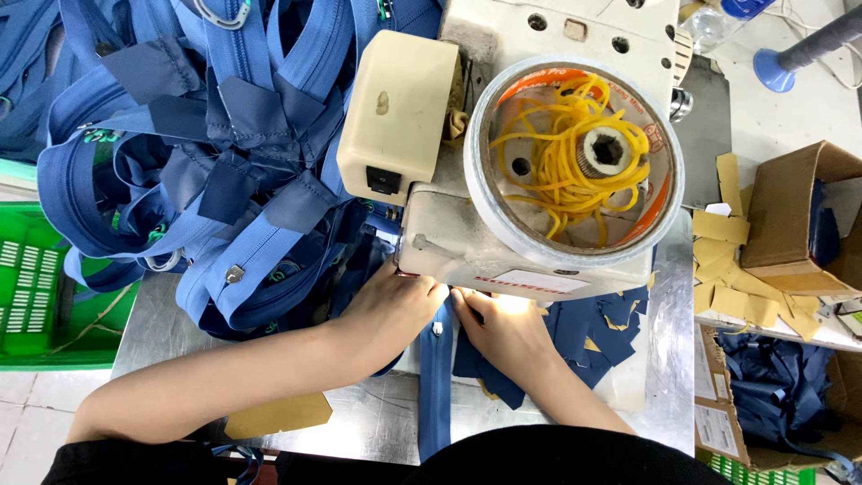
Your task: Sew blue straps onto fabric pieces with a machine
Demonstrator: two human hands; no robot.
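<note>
A blue zipper tape (436,377) runs under the front of the sewing machine (530,242). The left hand (391,310) and right hand (505,328) press flat on it, fingers tucked beneath the machine; their grip I cannot tell. Atop the machine, a tape roll (480,193) rings yellow bands (566,157). Right of the machine, a cardboard box (790,216) holds blue fabric; left, a green crate (36,296) stands beside the steel table (153,323).

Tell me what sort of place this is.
Most likely a garment or bag sewing workshop. A cream industrial sewing machine stands on a metal table, a heap of blue zipper tapes lies beside it, and both hands, left hand and right hand, press a blue zipper strip under it.
</note>
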